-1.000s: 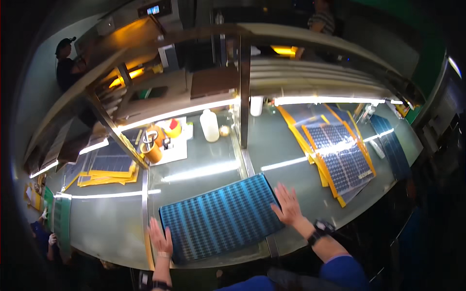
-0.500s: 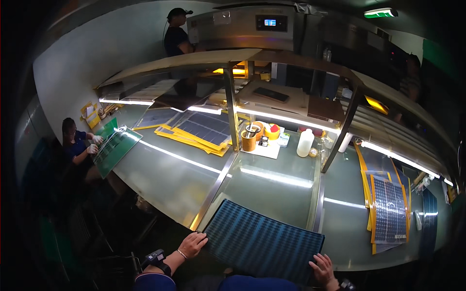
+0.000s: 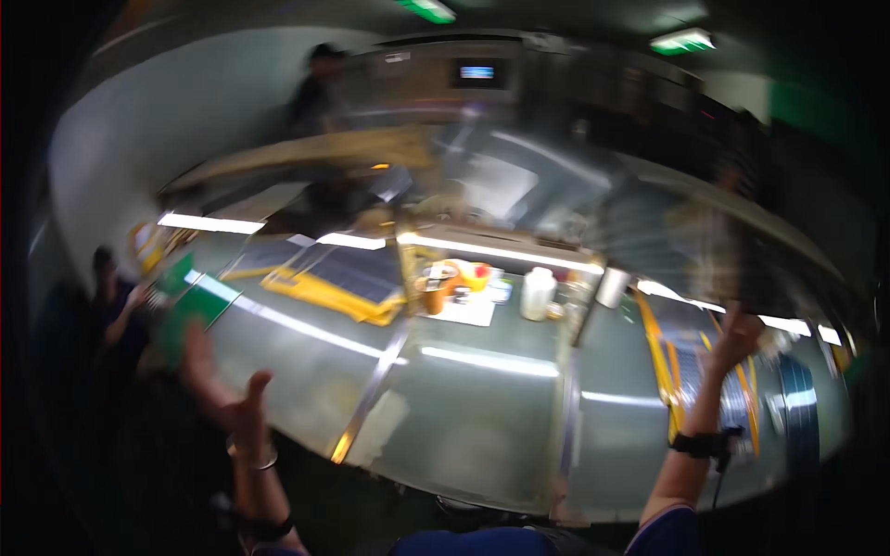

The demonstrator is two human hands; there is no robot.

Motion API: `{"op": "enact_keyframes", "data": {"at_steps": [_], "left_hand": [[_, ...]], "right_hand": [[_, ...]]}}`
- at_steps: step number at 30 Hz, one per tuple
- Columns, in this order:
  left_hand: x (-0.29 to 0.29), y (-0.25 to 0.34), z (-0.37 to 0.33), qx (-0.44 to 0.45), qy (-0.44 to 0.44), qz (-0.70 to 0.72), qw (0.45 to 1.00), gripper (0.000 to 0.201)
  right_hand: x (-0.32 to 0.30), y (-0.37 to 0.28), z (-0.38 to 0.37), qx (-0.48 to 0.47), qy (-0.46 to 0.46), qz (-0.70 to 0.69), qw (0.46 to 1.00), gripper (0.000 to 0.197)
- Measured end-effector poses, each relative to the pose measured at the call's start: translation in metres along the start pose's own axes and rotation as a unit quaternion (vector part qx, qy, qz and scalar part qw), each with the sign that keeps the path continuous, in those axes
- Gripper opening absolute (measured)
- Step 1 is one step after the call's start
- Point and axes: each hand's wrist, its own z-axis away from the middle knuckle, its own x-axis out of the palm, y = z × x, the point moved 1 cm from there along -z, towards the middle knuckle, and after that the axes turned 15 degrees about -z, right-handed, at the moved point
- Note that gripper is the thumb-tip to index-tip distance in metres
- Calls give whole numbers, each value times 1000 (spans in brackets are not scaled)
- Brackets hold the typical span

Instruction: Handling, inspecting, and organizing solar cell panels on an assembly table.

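Observation:
My left hand [image 3: 243,422] is raised beyond the table's front left edge, thumb up and apart from the smeared fingers, with nothing visible between them. On the other side my right hand [image 3: 735,341] is lifted in front of the right-hand panels [image 3: 697,357]; motion blurs its fingers, so their grip cannot be told. A greyish, see-through blurred shape [image 3: 505,181] spans the space above the shelf between my hands; I cannot make out what it is. No dark blue gridded sheet shows at the table's front edge.
The glass-topped table [image 3: 473,422] carries yellow-edged dark panels [image 3: 357,273] at left, a white bottle [image 3: 538,294] and orange-brown cups [image 3: 434,295] at centre. A dark blue strip [image 3: 799,408] lies far right. A person [image 3: 116,301] handles a green sheet [image 3: 197,301] at left.
Both my hands have risen and spread apart from the front edge. The dark blue gridded sheet has left that spot, and a blurred see-through shape appears above the shelf. The view has shifted.

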Motion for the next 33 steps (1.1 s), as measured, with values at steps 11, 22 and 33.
{"op": "enact_keyframes", "data": {"at_steps": [11, 22, 33], "left_hand": [[15, -27, 133, -213, -516, 129, 820, 17], [204, -208, 77, -462, -374, 269, 758, 41], [435, -311, -4, -603, -63, 556, 569, 50]], "right_hand": [[178, 163, -102, 331, -15, -537, 775, 43], [110, 6, 85, 428, -172, -279, 842, 35], [-76, -243, 290, 635, 29, -16, 772, 18]]}}
